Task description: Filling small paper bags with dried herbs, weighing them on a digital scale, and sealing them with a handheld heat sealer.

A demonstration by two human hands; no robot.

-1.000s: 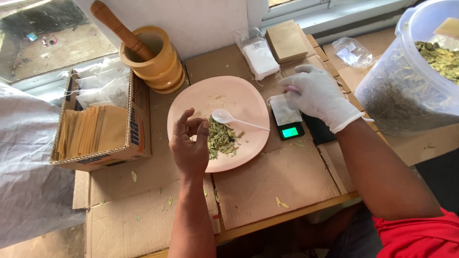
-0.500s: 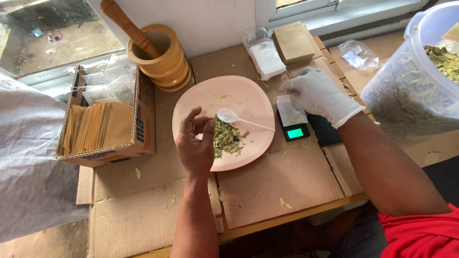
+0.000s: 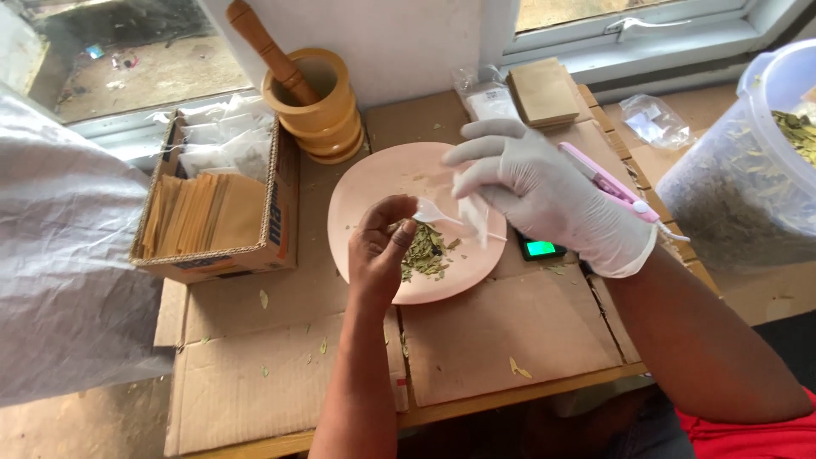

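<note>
Hovering over a pink plate [image 3: 365, 183] of dried green leaves [image 3: 425, 252], two hands work close together.
Bare left hand [image 3: 380, 251] curls loosely beside the leaves, gripping nothing visible; gloved right hand [image 3: 544, 191] pinches a small clear bag [image 3: 473, 217] above a white spoon [image 3: 435, 214] (a wooden mortar [image 3: 327, 110] stands behind, on the counter [image 3: 501, 331]).

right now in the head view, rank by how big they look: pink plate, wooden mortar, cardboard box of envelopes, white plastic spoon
1. cardboard box of envelopes and pink plate: they look about alike, so no ranking between them.
2. wooden mortar: clearly smaller, though it sits farther from the camera.
3. white plastic spoon: smallest, partly hidden by the hands.
</note>
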